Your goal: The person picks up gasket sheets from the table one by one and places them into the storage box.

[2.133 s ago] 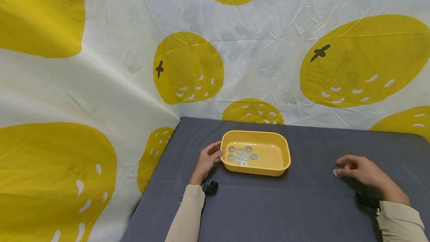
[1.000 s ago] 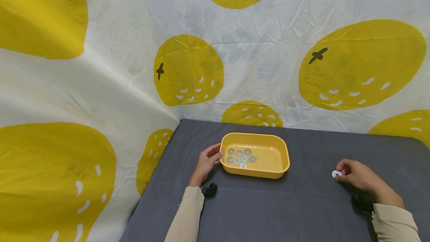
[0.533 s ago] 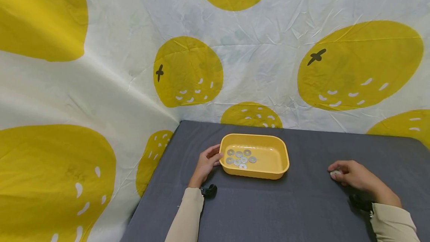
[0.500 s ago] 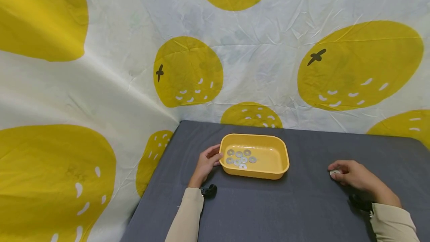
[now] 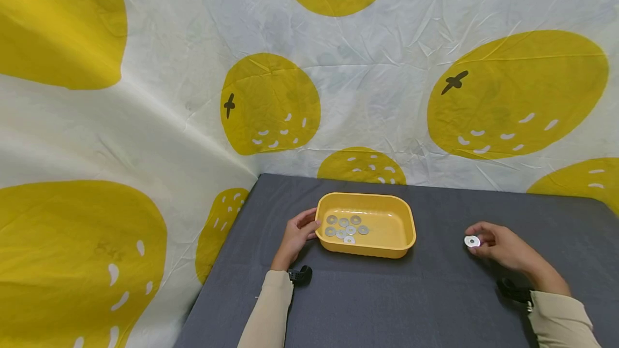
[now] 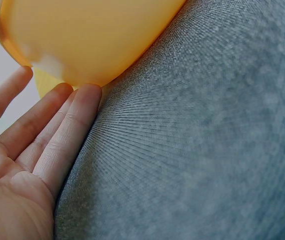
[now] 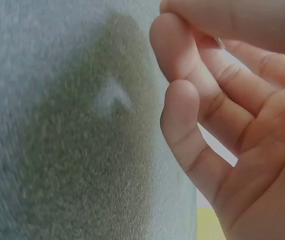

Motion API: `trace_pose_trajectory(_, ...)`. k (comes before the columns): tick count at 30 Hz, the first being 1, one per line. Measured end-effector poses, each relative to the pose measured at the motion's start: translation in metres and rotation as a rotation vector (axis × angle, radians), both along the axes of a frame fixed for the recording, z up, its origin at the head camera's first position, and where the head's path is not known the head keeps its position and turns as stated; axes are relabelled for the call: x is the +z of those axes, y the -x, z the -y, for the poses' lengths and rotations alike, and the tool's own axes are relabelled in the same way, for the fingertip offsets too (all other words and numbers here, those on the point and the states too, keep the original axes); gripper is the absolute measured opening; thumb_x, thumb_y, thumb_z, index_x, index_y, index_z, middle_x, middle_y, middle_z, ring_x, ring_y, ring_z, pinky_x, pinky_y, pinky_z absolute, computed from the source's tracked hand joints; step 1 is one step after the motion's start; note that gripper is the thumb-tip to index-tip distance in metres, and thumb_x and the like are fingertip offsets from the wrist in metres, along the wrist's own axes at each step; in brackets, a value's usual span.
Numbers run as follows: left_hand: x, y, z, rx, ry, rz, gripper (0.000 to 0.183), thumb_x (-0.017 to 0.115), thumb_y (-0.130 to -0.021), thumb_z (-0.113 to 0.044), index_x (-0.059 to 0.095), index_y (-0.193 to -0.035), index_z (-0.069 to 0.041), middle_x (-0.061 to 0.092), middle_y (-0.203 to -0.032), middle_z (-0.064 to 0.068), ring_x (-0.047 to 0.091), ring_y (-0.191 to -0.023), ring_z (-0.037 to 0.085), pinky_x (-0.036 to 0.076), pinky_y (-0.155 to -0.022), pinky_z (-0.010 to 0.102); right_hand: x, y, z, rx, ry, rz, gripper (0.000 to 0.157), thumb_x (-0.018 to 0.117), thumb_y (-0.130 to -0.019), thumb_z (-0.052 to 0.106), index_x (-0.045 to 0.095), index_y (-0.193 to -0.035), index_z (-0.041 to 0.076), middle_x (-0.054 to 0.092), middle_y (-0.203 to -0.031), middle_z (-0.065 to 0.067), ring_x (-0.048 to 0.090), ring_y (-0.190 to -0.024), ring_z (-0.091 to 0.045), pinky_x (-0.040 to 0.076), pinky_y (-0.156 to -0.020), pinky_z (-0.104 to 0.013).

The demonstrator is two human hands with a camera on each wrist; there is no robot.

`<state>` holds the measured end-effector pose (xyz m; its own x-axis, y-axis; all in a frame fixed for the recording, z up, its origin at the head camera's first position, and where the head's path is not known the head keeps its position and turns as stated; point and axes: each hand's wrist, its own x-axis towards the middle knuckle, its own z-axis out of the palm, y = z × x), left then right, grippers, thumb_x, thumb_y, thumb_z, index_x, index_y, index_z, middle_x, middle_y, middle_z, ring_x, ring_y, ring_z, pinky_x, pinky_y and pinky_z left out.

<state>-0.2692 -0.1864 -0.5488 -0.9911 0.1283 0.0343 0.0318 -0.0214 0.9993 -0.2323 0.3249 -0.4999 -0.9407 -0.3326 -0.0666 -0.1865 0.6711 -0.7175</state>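
A yellow plastic bin [image 5: 372,251] stands on the dark cloth-covered table, with several flat metal washers [image 5: 363,230] lying loose in its left half. My left hand [image 5: 294,235] holds the bin's left end, thumb at the rim and the other fingers against the outside wall. In the left wrist view those fingers [image 6: 62,135] reach up to the underside of the bin wall [image 6: 97,35]. Well right of the bin, my right hand [image 5: 505,248] pinches one washer [image 5: 472,241] between thumb and fingers, its centre hole facing up. In the right wrist view this washer is hidden behind the fingers [image 7: 180,110].
Grey-black cloth [image 5: 387,305] covers the table. Behind and to the left hangs a white sheet [image 5: 367,90] printed with large yellow fruit. Each wrist wears a black strap device [image 5: 302,275] below a beige sleeve [image 5: 268,305].
My right hand has shifted left with the washer, turning it flat-side up so its hole shows again. The left hand and bin keep their place, as do the washers inside.
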Motion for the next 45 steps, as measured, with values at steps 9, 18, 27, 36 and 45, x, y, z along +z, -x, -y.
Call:
trace_pose_trajectory(9,-0.001,0.0,0.0,0.007,0.008,-0.001,0.05,0.072,-0.097,-0.021,0.059,-0.145,-0.015,0.062,-0.139,0.019,0.067,-0.118,0.032,0.063,-0.086,0.032,-0.002,0.0,0.009,-0.01,0.033,-0.063,0.04,0.079,-0.088,0.007,0.056,-0.117,-0.009,0.072,-0.093,-0.004,0.056,-0.074,-0.001,0.048,-0.062,-0.022)
trace_pose_trajectory(18,-0.001,0.001,0.0,0.004,0.011,-0.002,0.05,0.072,-0.096,-0.02,0.06,-0.144,-0.017,0.063,-0.138,0.018,0.067,-0.117,0.03,0.063,-0.086,0.032,-0.002,0.001,0.016,-0.012,0.044,-0.093,0.04,0.078,-0.088,0.005,0.057,-0.119,-0.008,0.072,-0.094,-0.004,0.058,-0.074,-0.001,0.049,-0.063,-0.022)
trace_pose_trajectory(27,-0.002,0.001,0.001,0.002,0.019,0.0,0.05,0.073,-0.097,-0.022,0.059,-0.144,-0.017,0.062,-0.139,0.019,0.067,-0.118,0.032,0.063,-0.086,0.033,0.002,0.0,0.025,-0.036,0.05,-0.092,0.042,0.078,-0.089,0.009,0.058,-0.123,-0.007,0.073,-0.095,-0.006,0.059,-0.075,0.0,0.049,-0.062,-0.023)
trace_pose_trajectory(36,-0.002,0.002,0.0,0.004,0.023,0.0,0.051,0.071,-0.098,-0.022,0.057,-0.146,-0.014,0.061,-0.141,0.02,0.067,-0.119,0.032,0.063,-0.086,0.033,0.002,0.002,0.036,-0.032,0.062,-0.121,0.04,0.08,-0.088,0.009,0.062,-0.119,-0.008,0.074,-0.095,-0.007,0.06,-0.075,0.001,0.048,-0.062,-0.022)
trace_pose_trajectory(45,-0.002,0.002,0.0,0.01,0.029,0.003,0.05,0.072,-0.097,-0.022,0.059,-0.145,-0.015,0.062,-0.14,0.019,0.067,-0.118,0.029,0.063,-0.085,0.033,0.0,0.004,0.044,-0.023,0.122,-0.141,0.037,0.08,-0.087,0.007,0.064,-0.117,-0.01,0.076,-0.09,-0.003,0.062,-0.074,0.002,0.05,-0.06,-0.021)
